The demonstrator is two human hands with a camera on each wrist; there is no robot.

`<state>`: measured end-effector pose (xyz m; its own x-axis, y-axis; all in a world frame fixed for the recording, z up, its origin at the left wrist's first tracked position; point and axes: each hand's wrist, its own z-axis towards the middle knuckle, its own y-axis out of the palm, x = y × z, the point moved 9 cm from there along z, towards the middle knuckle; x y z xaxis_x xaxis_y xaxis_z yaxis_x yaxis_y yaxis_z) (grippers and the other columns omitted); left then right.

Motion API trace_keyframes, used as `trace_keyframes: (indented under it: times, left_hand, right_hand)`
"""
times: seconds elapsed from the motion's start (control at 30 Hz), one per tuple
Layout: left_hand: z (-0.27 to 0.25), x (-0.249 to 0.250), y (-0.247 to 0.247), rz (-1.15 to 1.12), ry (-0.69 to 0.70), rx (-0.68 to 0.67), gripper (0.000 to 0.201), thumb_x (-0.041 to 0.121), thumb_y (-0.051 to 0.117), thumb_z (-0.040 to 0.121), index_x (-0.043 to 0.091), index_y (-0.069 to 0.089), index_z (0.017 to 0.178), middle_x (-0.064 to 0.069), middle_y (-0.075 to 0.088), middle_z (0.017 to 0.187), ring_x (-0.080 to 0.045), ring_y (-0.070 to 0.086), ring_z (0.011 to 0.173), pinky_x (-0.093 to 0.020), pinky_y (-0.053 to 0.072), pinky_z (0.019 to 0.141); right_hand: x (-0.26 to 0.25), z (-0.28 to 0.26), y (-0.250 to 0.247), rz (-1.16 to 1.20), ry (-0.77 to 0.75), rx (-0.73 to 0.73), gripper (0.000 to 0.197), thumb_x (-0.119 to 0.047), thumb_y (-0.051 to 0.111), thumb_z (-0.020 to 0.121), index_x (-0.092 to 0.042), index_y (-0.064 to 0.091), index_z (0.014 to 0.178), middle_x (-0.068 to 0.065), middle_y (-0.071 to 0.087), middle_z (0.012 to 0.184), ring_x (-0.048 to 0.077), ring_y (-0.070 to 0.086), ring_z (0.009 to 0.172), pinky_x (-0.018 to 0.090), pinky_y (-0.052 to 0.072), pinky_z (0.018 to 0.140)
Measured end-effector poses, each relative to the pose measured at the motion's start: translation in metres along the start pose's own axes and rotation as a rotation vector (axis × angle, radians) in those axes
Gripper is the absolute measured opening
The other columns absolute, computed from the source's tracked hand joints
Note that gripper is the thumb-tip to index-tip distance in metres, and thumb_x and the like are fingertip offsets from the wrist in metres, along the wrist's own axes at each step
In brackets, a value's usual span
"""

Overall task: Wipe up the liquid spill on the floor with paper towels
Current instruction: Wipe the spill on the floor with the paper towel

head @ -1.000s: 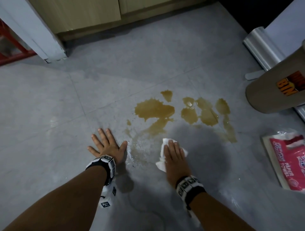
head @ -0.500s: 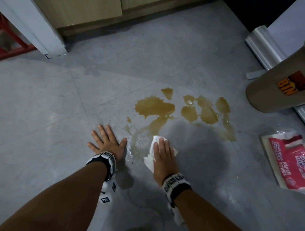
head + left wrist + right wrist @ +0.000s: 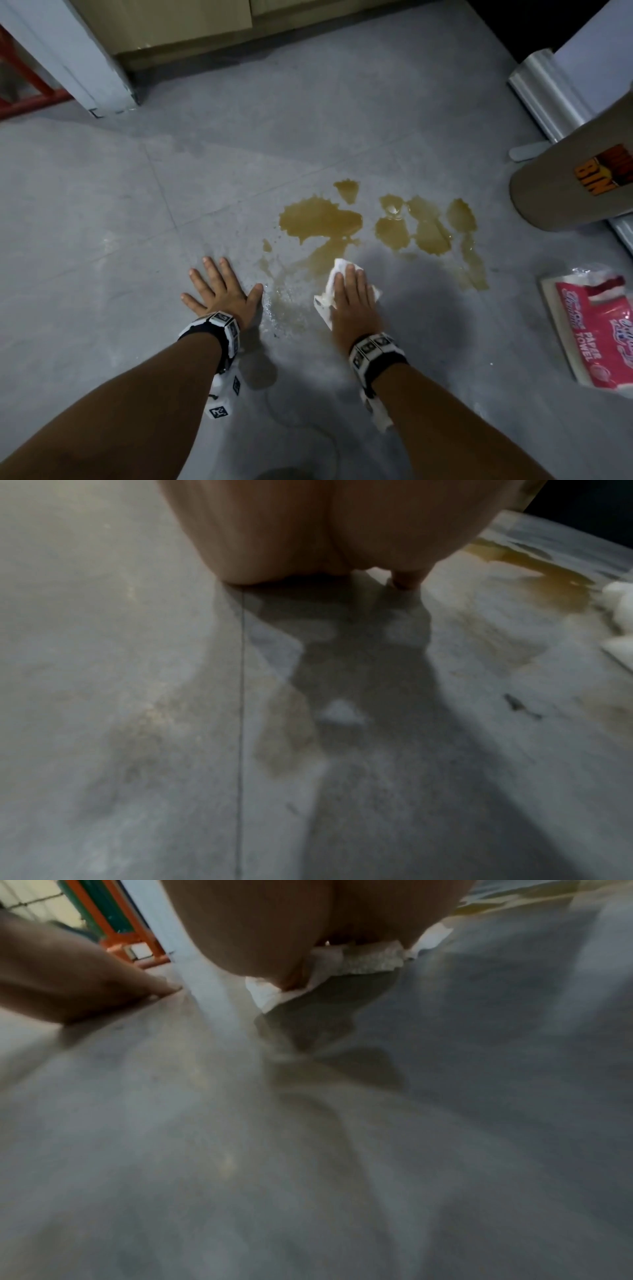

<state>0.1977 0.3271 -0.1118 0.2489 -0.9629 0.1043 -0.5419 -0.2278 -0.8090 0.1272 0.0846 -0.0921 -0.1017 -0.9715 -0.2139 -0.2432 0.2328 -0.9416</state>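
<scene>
A brown liquid spill (image 3: pixel 318 219) lies in several puddles on the grey floor, with a thinner wet smear (image 3: pixel 287 305) nearer me. My right hand (image 3: pixel 352 294) presses flat, fingers straight, on a crumpled white paper towel (image 3: pixel 323 301) at the near edge of the biggest puddle. The towel's left part looks stained. My left hand (image 3: pixel 219 287) lies flat on the dry floor left of the smear, fingers spread. In the right wrist view the paper towel (image 3: pixel 363 958) shows under my right hand (image 3: pixel 308 920). The left wrist view shows the spill (image 3: pixel 555 582) and the paper towel (image 3: pixel 616 599) at its right edge.
A pink pack of paper towels (image 3: pixel 603 329) lies on the floor at the right. A brown bin (image 3: pixel 575 181) stands beyond it, beside a metal rail (image 3: pixel 548 96). A wooden cabinet (image 3: pixel 171 24) and a white post (image 3: pixel 75 61) bound the far side.
My right hand slid the towel left across the smear, then forward and right up to the big puddle's near edge. The left hand stayed planted.
</scene>
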Motion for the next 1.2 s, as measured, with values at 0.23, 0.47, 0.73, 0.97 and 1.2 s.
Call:
trace_keyframes:
  times: [0.23,0.47,0.73,0.97,1.2]
  left_hand:
    - [0.001,0.001,0.002,-0.004,-0.002,0.045,0.092,0.071,0.026,0.092,0.020,-0.019,0.155,-0.007,-0.031,0.160,-0.037,-0.028,0.146,-0.066,-0.008,0.113]
    - [0.002,0.000,0.003,-0.008,0.000,0.029,0.092,0.071,0.025,0.093,0.020,-0.020,0.155,-0.007,-0.034,0.159,-0.037,-0.029,0.145,-0.067,-0.008,0.115]
    - [0.005,-0.002,0.004,0.003,-0.001,0.032,0.092,0.072,0.024,0.092,0.020,-0.021,0.154,-0.007,-0.034,0.159,-0.037,-0.030,0.145,-0.066,-0.009,0.114]
    - [0.003,0.000,0.001,-0.005,0.006,0.056,0.092,0.071,0.025,0.093,0.020,-0.019,0.155,-0.007,-0.032,0.159,-0.037,-0.029,0.146,-0.067,-0.008,0.114]
    - [-0.001,0.002,-0.001,0.011,0.005,0.112,0.092,0.068,0.031,0.092,0.017,-0.009,0.157,-0.009,-0.018,0.164,-0.038,-0.017,0.149,-0.068,-0.003,0.114]
  right_hand:
    - [0.034,0.024,-0.006,0.114,0.245,0.091,0.064,-0.027,0.036,0.085,0.008,0.039,0.139,0.033,0.033,0.146,0.050,0.033,0.134,0.057,0.029,0.108]
    - [0.016,-0.014,0.006,-0.060,-0.076,0.036,0.067,-0.032,0.048,0.087,0.004,0.037,0.142,0.027,0.030,0.151,0.045,0.032,0.137,0.056,0.035,0.107]
    - [-0.003,0.029,-0.009,0.117,0.154,0.071,0.070,-0.022,0.051,0.087,0.002,0.027,0.147,0.026,0.015,0.156,0.046,0.011,0.144,0.056,0.016,0.116]
    - [-0.001,-0.021,0.010,-0.004,-0.154,-0.022,0.068,-0.032,0.048,0.088,0.001,0.033,0.145,0.024,0.025,0.154,0.042,0.023,0.142,0.056,0.031,0.110]
    - [-0.017,0.019,0.000,0.132,0.152,0.033,0.071,-0.024,0.048,0.088,0.002,0.020,0.149,0.026,0.008,0.157,0.044,0.005,0.145,0.053,0.006,0.118]
